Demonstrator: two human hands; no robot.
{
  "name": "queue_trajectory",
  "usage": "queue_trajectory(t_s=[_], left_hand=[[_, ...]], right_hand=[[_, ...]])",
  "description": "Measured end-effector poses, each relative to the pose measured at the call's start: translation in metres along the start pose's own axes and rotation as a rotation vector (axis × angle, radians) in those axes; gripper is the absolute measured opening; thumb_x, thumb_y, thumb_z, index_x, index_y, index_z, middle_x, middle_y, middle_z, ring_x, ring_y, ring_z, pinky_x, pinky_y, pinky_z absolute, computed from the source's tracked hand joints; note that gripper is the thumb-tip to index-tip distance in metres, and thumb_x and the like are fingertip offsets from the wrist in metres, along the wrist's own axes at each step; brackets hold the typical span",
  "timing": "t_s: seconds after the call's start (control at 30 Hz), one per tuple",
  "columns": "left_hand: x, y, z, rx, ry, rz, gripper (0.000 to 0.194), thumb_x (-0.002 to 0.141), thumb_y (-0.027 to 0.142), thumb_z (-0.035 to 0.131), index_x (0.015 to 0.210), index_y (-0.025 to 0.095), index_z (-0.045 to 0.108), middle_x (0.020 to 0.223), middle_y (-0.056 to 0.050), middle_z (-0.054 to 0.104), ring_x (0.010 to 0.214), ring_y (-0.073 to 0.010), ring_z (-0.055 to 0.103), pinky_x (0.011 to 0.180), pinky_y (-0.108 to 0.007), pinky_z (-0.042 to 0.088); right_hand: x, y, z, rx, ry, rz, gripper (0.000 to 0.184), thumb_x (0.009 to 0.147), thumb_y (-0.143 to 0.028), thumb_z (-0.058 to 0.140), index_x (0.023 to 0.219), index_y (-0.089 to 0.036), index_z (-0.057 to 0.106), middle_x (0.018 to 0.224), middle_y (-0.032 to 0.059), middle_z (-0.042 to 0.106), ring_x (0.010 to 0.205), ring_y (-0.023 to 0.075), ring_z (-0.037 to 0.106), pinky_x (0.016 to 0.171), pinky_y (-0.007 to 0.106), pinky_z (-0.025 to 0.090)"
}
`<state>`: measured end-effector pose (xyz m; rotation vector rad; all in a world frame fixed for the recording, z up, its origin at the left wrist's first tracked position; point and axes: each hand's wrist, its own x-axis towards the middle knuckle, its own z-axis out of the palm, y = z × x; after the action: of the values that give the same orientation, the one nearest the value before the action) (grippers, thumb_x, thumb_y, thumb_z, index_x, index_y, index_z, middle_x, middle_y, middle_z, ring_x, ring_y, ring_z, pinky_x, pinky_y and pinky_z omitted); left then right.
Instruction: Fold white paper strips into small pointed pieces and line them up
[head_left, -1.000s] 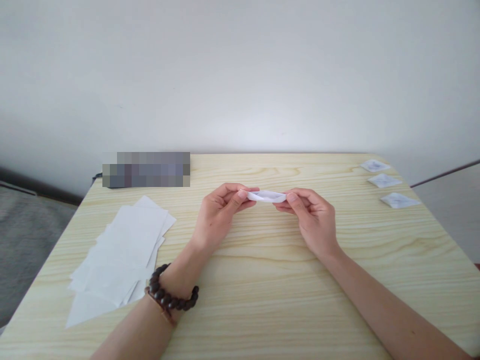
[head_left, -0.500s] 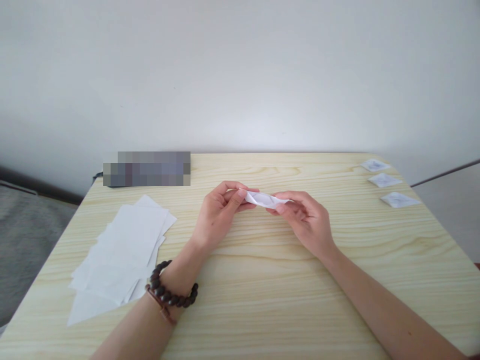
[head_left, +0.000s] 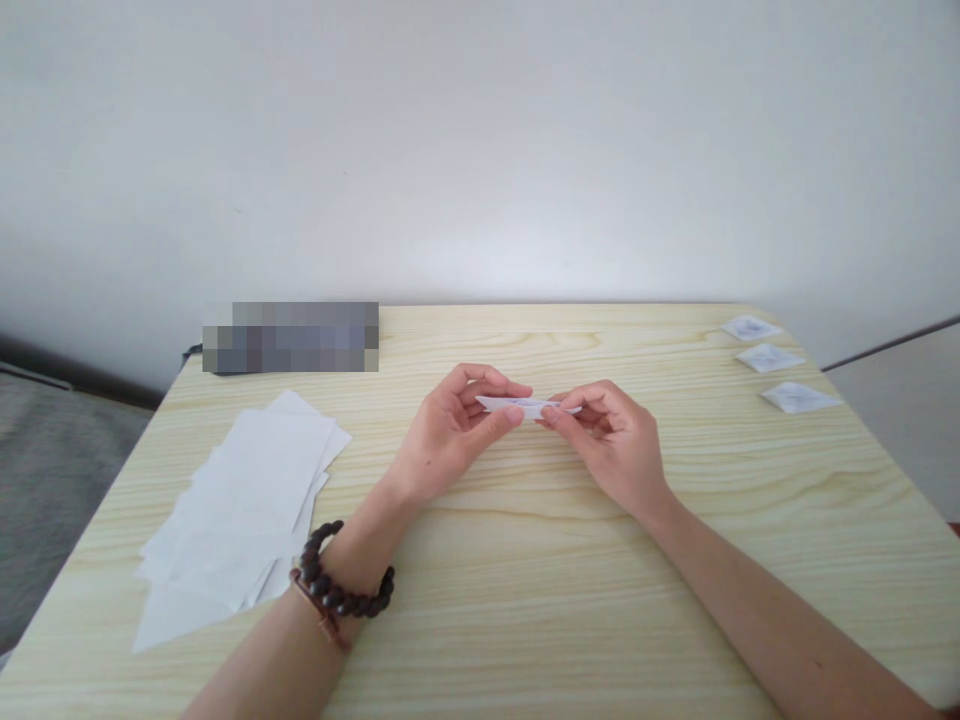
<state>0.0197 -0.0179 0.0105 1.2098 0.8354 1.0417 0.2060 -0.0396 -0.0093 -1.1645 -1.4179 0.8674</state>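
Observation:
A small folded white paper boat is held level between my two hands above the middle of the table. My left hand pinches its left half, thumb on the near side and fingers behind. My right hand grips the right end between thumb and fingers. The boat looks narrow, its two long edges close together and its ends pointed. Parts of both ends are covered by my fingers. A dark beaded bracelet circles my left wrist.
On the left of the wooden table lies a loose pile of white paper sheets. Behind it is a blurred-out dark object. At the far right, three folded paper boats lie in a column. A white wall rises behind the table.
My left thumb has slid right along the near edge of the paper boat, and its fingers have shifted behind. The boat's opening has narrowed. My right hand has barely moved.

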Motion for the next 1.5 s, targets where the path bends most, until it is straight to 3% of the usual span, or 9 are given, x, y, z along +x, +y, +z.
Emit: queue_trajectory(t_s=[0.07,0.2,0.4,0.57,0.73,0.87,1.03,1.27,1.5], left_hand=[[0.0,-0.001,0.0,0.074,0.007,0.005,0.033,0.072,0.026,0.077,0.098,0.018,0.057,0.101,-0.006,0.073,0.089,-0.0167,0.069,0.078,-0.025,0.054],[0.001,-0.006,-0.001,0.222,0.072,-0.001,0.02,0.074,0.031,0.076,0.084,0.016,0.068,0.086,-0.004,0.073,0.074,-0.0146,0.067,0.067,-0.024,0.053],[0.001,-0.006,-0.001,0.21,0.132,-0.031,0.021,0.072,0.034,0.077,0.082,0.016,0.071,0.075,-0.003,0.073,0.062,-0.014,0.065,0.061,-0.025,0.053],[-0.001,-0.006,-0.002,0.429,0.126,-0.034,0.021,0.078,0.038,0.071,0.087,0.019,0.074,0.075,-0.003,0.074,0.059,-0.0156,0.065,0.057,-0.026,0.05],[0.001,-0.007,-0.011,0.906,0.015,0.263,0.009,0.082,0.028,0.067,0.082,0.025,0.075,0.087,-0.002,0.074,0.091,-0.0219,0.06,0.087,-0.037,0.042],[0.002,-0.008,-0.014,1.102,0.027,0.291,0.007,0.082,0.028,0.069,0.086,0.026,0.075,0.102,-0.004,0.068,0.105,-0.0249,0.05,0.092,-0.041,0.035],[0.002,-0.007,-0.013,1.14,-0.034,0.278,0.01,0.087,0.028,0.064,0.087,0.025,0.073,0.095,-0.004,0.068,0.1,-0.0235,0.05,0.087,-0.039,0.034],[0.002,-0.007,-0.013,1.143,-0.045,0.278,0.01,0.087,0.028,0.063,0.084,0.023,0.072,0.089,-0.002,0.071,0.096,-0.0228,0.051,0.084,-0.038,0.031],[0.002,-0.002,-0.029,1.178,-0.045,0.229,0.009,0.087,0.029,0.064,0.085,0.026,0.072,0.094,0.0,0.072,0.102,-0.0236,0.051,0.087,-0.038,0.029]], right_hand=[[-0.001,-0.001,0.0,-0.03,-0.013,-0.014,0.016,0.08,-0.029,0.072,0.08,-0.021,0.058,0.083,0.004,0.074,0.075,0.0176,0.073,0.065,0.026,0.06],[-0.003,-0.001,0.001,-0.073,-0.034,-0.043,0.015,0.08,-0.029,0.072,0.08,-0.021,0.059,0.082,0.0041,0.074,0.075,0.018,0.073,0.064,0.027,0.06],[-0.002,0.0,0.002,-0.04,-0.032,-0.013,0.016,0.08,-0.031,0.072,0.082,-0.022,0.059,0.076,0.0014,0.071,0.071,0.0174,0.072,0.062,0.026,0.058],[0.004,-0.004,-0.003,-0.235,-0.114,-0.059,0.007,0.082,-0.028,0.068,0.081,-0.022,0.064,0.075,-0.0005,0.068,0.069,0.0138,0.065,0.064,0.025,0.053],[0.006,-0.008,-0.003,-0.405,-0.217,-0.109,0.005,0.083,-0.02,0.064,0.079,-0.022,0.067,0.077,0.0011,0.068,0.072,0.0151,0.062,0.069,0.028,0.051],[0.006,-0.004,-0.002,-0.591,-0.198,-0.232,0.006,0.085,-0.021,0.063,0.081,-0.022,0.068,0.086,0.0051,0.062,0.086,0.0204,0.059,0.082,0.037,0.048],[0.007,-0.001,-0.005,-0.664,-0.236,-0.252,0.006,0.087,-0.021,0.062,0.084,-0.022,0.066,0.087,0.0049,0.061,0.087,0.0214,0.056,0.083,0.039,0.046],[0.008,-0.007,-0.01,-0.752,-0.4,-0.577,0.024,0.093,-0.012,0.052,0.092,-0.025,0.073,0.092,0.0018,0.072,0.088,0.0191,0.056,0.077,0.036,0.04],[0.014,-0.009,-0.011,-0.785,-0.423,-0.638,0.025,0.093,-0.015,0.053,0.082,-0.025,0.073,0.087,-0.0018,0.075,0.084,0.0159,0.061,0.076,0.034,0.042]])
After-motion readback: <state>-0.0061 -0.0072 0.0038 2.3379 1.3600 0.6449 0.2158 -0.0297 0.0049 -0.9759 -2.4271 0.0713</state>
